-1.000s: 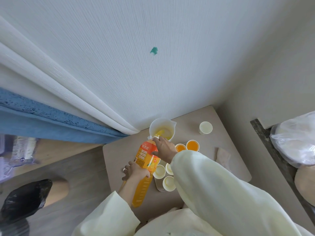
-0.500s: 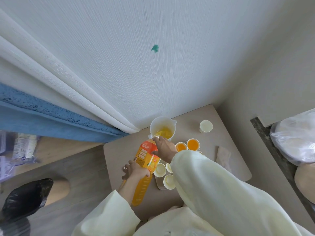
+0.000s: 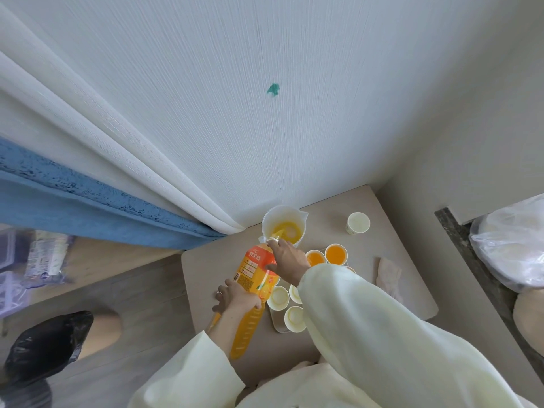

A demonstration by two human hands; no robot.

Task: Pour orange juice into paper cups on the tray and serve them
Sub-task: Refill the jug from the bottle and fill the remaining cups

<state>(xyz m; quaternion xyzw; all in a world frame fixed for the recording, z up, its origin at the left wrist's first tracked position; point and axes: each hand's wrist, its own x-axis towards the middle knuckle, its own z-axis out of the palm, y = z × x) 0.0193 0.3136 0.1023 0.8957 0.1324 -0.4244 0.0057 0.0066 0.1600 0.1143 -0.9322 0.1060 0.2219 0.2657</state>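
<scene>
Orange juice bottle (image 3: 255,279) is tilted with its neck over a white jug (image 3: 294,220), juice running in. The jug stands just beyond the right hand (image 3: 287,260), which is wrapped round the bottle's shoulder; the left hand (image 3: 235,298) clasps the lower body. Two filled cups (image 3: 336,254) sit just right of the upper grip. At least three empty cups (image 3: 279,298) stand on the tray (image 3: 275,323) between the two grips. Judgement: filling under half done, serving not begun.

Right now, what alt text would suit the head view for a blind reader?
Left hand and right hand tilt an orange juice bottle, pouring into a white jug. Nearby stand paper cups, two filled, some on a tray.
</scene>
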